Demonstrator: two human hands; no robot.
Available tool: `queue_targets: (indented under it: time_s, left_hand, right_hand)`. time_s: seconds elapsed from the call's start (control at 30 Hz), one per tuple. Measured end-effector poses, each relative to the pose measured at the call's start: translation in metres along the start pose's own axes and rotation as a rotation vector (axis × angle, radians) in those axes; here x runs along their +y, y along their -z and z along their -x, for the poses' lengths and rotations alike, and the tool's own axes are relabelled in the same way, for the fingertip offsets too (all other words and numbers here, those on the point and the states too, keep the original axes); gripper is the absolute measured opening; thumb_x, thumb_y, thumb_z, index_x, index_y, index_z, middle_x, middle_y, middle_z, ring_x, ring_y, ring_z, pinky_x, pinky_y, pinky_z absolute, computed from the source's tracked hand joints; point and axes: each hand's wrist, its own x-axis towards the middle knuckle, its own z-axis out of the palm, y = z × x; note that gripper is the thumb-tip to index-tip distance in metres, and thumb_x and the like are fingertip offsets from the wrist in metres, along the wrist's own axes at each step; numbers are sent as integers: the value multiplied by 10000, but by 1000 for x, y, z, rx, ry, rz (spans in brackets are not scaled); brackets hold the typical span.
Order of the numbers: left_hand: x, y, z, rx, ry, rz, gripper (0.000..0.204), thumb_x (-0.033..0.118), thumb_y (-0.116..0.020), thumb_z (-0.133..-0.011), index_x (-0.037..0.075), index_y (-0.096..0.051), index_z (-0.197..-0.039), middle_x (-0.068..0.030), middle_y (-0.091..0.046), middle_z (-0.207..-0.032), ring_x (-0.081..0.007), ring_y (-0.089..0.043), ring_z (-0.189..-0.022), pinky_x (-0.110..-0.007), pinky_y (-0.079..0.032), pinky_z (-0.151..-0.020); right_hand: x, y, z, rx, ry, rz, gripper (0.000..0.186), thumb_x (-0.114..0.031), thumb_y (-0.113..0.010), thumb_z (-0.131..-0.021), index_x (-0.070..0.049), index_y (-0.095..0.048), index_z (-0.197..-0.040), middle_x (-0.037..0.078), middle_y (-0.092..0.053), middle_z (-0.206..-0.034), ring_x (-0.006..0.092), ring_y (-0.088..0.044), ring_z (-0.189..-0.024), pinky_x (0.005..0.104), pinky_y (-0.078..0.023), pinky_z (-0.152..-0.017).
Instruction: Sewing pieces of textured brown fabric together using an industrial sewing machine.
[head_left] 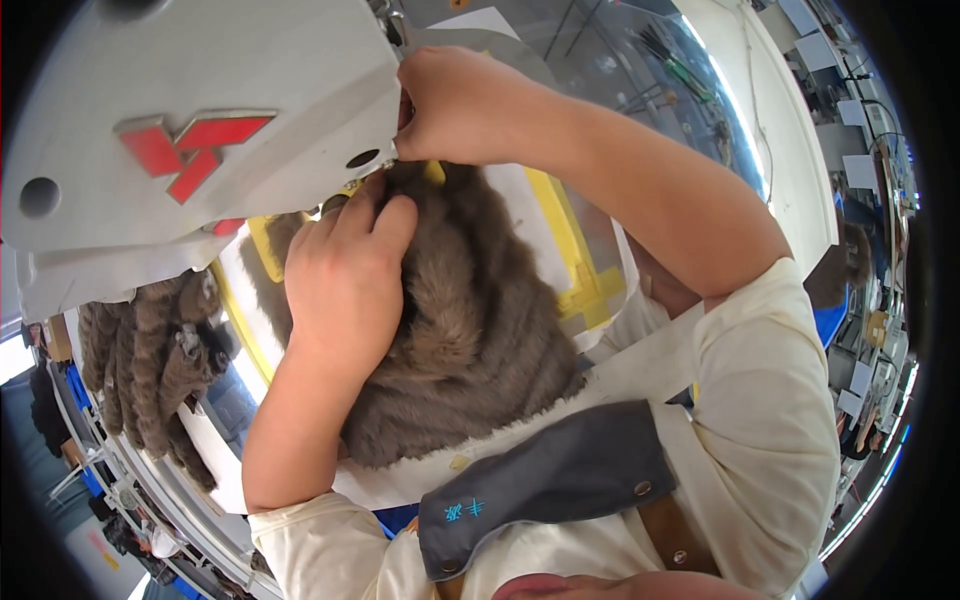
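A brown fur piece (pixel 450 340) with ribbed stripes lies over the work surface and toward my lap, its lower edge pale and ragged. The white head of a sewing machine (pixel 90 80), bearing a red emblem, covers the upper left. My left hand (pixel 345 270) is closed on the fur just under the machine head, its fingertips partly hidden there. Above it, my right hand (pixel 450 105) is curled closed against the right end of the machine head; the head hides its fingertips and whatever they hold.
Yellow tape (pixel 570 240) borders a white sheet beneath the fur. More brown fur strips (pixel 150 360) hang at the left. Green-handled tools (pixel 685 75) lie at the upper right beyond my right forearm. A dark grey cloth band (pixel 550 485) crosses my front.
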Motion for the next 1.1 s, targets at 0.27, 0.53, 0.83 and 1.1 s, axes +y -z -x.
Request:
queue_targets:
  time_s: [0.27,0.53,0.83,1.1]
  left_hand:
    - [-1,-1,-1,30,11,-41,104,80,-631,-803,100,-628,-905,-99,-745,-1100,-259,-699,-796,-394,-537,-684]
    - [-5,1,4,4,15,2,143,99,-645,-815,98,-658,-958,-95,-732,-1021,-250,-710,-786,-376,-554,-695]
    - [-4,0,5,-16,23,1,235,106,-654,-795,91,-684,-1028,-78,-712,-979,-234,-700,-765,-366,-544,-670]
    - [-4,0,3,24,14,-6,161,109,-639,-796,105,-679,-952,-72,-728,-1015,-233,-690,-790,-364,-536,-678]
  right_hand:
    - [8,-7,-9,-3,49,-65,277,-242,-766,-711,-32,-773,-892,185,-734,-792,349,-732,-799,445,-584,-734]
    - [0,11,42,-116,517,195,346,-50,-598,-825,-40,-753,-1134,144,-746,-1018,381,-687,-961,468,-554,-852]
    - [-4,-1,44,-70,430,398,326,-57,-598,-842,-97,-777,-1111,100,-758,-1027,323,-711,-946,437,-571,-805]
    - [-11,-1,44,-105,350,454,274,-72,-615,-834,-117,-781,-1048,80,-758,-991,309,-719,-922,442,-570,-771]
